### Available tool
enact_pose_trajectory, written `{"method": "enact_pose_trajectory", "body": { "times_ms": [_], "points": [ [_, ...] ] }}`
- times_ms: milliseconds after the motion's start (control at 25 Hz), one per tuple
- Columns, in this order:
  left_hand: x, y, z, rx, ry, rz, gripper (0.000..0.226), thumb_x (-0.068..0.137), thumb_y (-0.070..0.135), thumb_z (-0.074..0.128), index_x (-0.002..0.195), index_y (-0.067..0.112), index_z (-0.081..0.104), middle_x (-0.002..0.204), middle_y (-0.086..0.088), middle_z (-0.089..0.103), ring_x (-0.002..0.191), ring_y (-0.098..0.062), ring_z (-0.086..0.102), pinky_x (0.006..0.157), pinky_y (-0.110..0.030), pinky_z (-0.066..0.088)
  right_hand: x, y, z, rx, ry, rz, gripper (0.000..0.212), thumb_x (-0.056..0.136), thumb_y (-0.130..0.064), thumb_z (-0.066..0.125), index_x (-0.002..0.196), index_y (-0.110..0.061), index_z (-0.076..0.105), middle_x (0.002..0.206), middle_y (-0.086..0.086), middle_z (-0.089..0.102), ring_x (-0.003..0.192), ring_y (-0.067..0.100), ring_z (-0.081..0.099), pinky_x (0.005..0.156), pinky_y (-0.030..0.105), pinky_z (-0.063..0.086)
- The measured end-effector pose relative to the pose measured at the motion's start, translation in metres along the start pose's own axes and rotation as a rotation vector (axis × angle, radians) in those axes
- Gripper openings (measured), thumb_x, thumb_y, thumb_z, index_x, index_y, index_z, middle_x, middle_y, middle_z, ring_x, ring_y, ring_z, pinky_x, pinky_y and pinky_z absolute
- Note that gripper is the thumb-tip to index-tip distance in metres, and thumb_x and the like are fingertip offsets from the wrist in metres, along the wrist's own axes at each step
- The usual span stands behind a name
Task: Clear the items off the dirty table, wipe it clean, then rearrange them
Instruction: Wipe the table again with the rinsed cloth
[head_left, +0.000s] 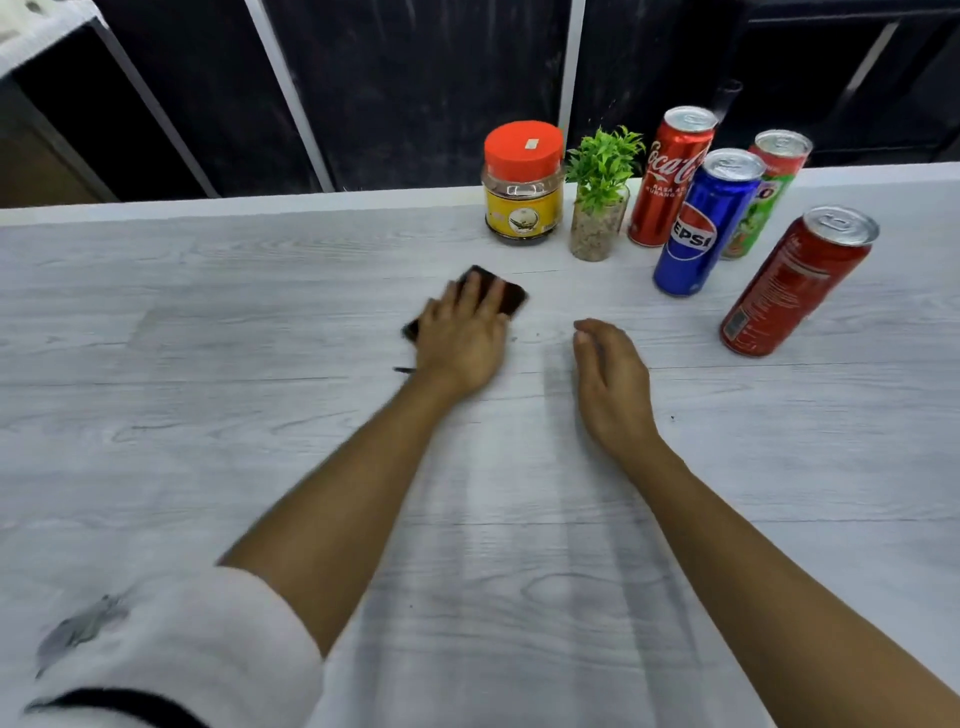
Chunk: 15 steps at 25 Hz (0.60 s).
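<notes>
**Head view: left hand flat on a dark brown rectangular pad**

Widest of all is the pale grey wood-grain surface, which fills most of the view. At the near left corner a white sleeve covers the upper part of the left arm; both forearms are bare and reach forward over the surface.

The left hand lies near the middle, with the palm down and the fingers straight and slightly spread, pressing on the pad. The pad shows only beyond the fingertips and at the thumb side. The right hand is just beside it, turned on its edge with relaxed fingers held together, and holds nothing. I cannot tell if it touches the surface, because both hands are blurred.

All the other items stand upright at the far right. Nearest is a dark red drink can, apart from the others. Behind it come a blue Pepsi can, a red Coca-Cola can and a green and red can, close together. Left of them is a clear jar with an orange lid and yellow label, and between the jar and the cans a small green plant in a glass of pebbles.

A small dark mark lies beside the left wrist.
</notes>
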<state>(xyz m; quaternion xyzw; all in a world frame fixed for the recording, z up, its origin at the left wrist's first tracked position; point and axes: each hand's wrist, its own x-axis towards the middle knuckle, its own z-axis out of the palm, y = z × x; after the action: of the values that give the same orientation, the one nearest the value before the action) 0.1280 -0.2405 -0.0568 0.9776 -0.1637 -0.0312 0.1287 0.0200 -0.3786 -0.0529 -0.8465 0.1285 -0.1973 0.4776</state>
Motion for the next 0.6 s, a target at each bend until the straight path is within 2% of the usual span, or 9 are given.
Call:
{"method": "enact_pose_trajectory", "body": {
  "times_ms": [80, 120, 160, 200, 240, 320, 400, 480, 600],
  "points": [
    [-0.041, 0.053, 0.008, -0.148, -0.152, 0.076, 0.053, 0.101, 0.039, 0.021, 0.152, 0.03, 0.011, 0.162, -0.005, -0.001, 0.148, -0.026, -0.003, 0.118, -0.044, -0.001, -0.004, -0.004, -0.009, -0.008, 0.121, -0.015, 0.026, 0.099, -0.021, 0.043, 0.116, -0.009, 0.058, 0.117, 0.004, 0.059, 0.111, 0.018, 0.052, 0.099, 0.033, 0.04],
    [-0.059, 0.064, 0.006, -0.316, -0.236, 0.075, 0.052, 0.102, 0.038, 0.023, 0.152, 0.031, 0.014, 0.162, -0.004, -0.003, 0.148, -0.023, -0.007, 0.119, -0.042, -0.005, -0.009, -0.006, -0.011, -0.068, 0.168, -0.026, 0.025, 0.098, -0.021, 0.044, 0.114, -0.009, 0.058, 0.115, 0.005, 0.06, 0.11, 0.021, 0.053, 0.097, 0.038, 0.041],
    [-0.071, 0.064, -0.002, -0.521, -0.253, 0.034, 0.05, 0.102, 0.036, 0.026, 0.151, 0.031, 0.019, 0.162, -0.004, -0.003, 0.148, -0.021, -0.007, 0.12, -0.04, -0.005, -0.016, -0.009, -0.011, -0.147, 0.187, -0.019, 0.026, 0.097, -0.023, 0.044, 0.114, -0.008, 0.058, 0.115, 0.007, 0.061, 0.109, 0.025, 0.053, 0.096, 0.041, 0.041],
    [-0.075, 0.054, -0.011, -0.664, -0.204, -0.024, 0.048, 0.102, 0.034, 0.031, 0.149, 0.03, 0.025, 0.162, -0.002, -0.001, 0.148, -0.019, -0.005, 0.12, -0.039, -0.003, -0.023, -0.013, -0.007, -0.235, 0.169, 0.015, 0.032, 0.097, -0.029, 0.044, 0.118, -0.008, 0.056, 0.118, 0.01, 0.06, 0.111, 0.028, 0.052, 0.096, 0.042, 0.04],
    [-0.076, 0.037, -0.017, -0.684, -0.133, -0.087, 0.047, 0.102, 0.033, 0.035, 0.148, 0.027, 0.029, 0.162, -0.002, 0.003, 0.148, -0.018, -0.002, 0.121, -0.039, 0.0, -0.03, -0.017, -0.001, -0.334, 0.1, 0.073, 0.041, 0.098, -0.037, 0.041, 0.124, -0.007, 0.052, 0.127, 0.013, 0.055, 0.119, 0.03, 0.047, 0.101, 0.043, 0.036],
    [-0.079, -0.006, -0.017, -0.452, -0.02, -0.147, 0.049, 0.102, 0.033, 0.035, 0.149, 0.019, 0.029, 0.161, -0.007, 0.007, 0.149, -0.022, 0.001, 0.121, -0.041, 0.002, -0.037, -0.021, 0.016, -0.533, -0.063, 0.176, 0.058, 0.097, -0.048, 0.035, 0.134, -0.004, 0.04, 0.148, 0.017, 0.035, 0.138, 0.032, 0.027, 0.113, 0.044, 0.019],
    [-0.086, -0.032, -0.006, -0.216, 0.013, -0.111, 0.053, 0.102, 0.035, 0.03, 0.151, 0.013, 0.024, 0.16, -0.012, 0.01, 0.148, -0.027, 0.004, 0.121, -0.043, 0.003, -0.017, -0.019, 0.029, -0.641, -0.109, 0.197, 0.059, 0.097, -0.044, 0.035, 0.138, -0.002, 0.031, 0.155, 0.019, 0.021, 0.144, 0.033, 0.011, 0.118, 0.046, 0.005],
    [-0.093, -0.037, 0.008, -0.117, 0.059, -0.069, 0.055, 0.103, 0.037, 0.026, 0.152, 0.013, 0.019, 0.16, -0.011, 0.01, 0.149, -0.025, 0.005, 0.121, -0.041, 0.002, 0.015, -0.013, 0.041, -0.74, -0.138, 0.193, 0.06, 0.097, -0.039, 0.031, 0.144, -0.002, 0.022, 0.156, 0.021, 0.013, 0.145, 0.035, 0.004, 0.118, 0.049, 0.001],
    [-0.092, -0.037, 0.011, -0.085, 0.107, -0.057, 0.053, 0.103, 0.037, 0.024, 0.151, 0.014, 0.021, 0.16, -0.009, 0.013, 0.149, -0.023, 0.006, 0.121, -0.038, 0.002, 0.019, -0.015, 0.061, -0.777, -0.317, -0.044, 0.063, 0.099, -0.046, 0.018, 0.15, -0.01, 0.011, 0.159, 0.018, 0.004, 0.146, 0.031, -0.003, 0.119, 0.045, -0.003]
  ]
}}
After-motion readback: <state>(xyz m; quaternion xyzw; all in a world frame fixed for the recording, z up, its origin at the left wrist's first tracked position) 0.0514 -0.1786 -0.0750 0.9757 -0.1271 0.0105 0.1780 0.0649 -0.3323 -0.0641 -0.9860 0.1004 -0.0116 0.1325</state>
